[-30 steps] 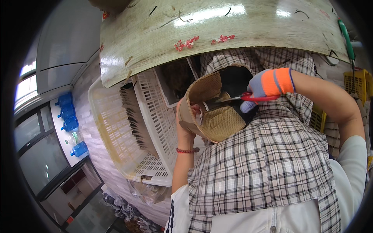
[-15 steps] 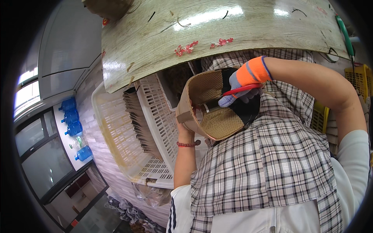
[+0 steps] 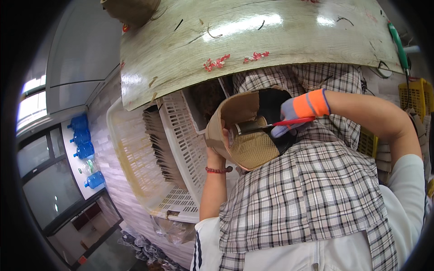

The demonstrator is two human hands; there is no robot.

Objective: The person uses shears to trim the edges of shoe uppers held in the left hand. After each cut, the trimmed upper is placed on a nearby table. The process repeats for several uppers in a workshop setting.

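Note:
On my plaid-aproned lap lies a hollow brown shell (image 3: 262,150), open at the top, with honeycomb-textured inner walls and a black section on its right side. My left hand (image 3: 216,154), ungloved, grips the shell's left wall from outside, some fingertips curling over inside; most of that hand is hidden. In an orange-and-grey glove, my right hand (image 3: 289,119) is closed round a slim red-handled tool (image 3: 296,121). The tool's narrow end points left into the shell, near a small dark-and-tan strip inside; its exact kind cannot be made out.
A pale wood-patterned table (image 3: 181,54) stretches across the front, with dark scraps and a brown object (image 3: 131,11) at its far left. Left of me, a white plastic basket (image 3: 135,176) holds stacked brown pieces (image 3: 165,153). A yellow crate (image 3: 416,97) stands on the right.
My right hand has moved right and slightly down with the red-handled tool, which now lies flatter. The shell has tipped a little; my left hand keeps its hold.

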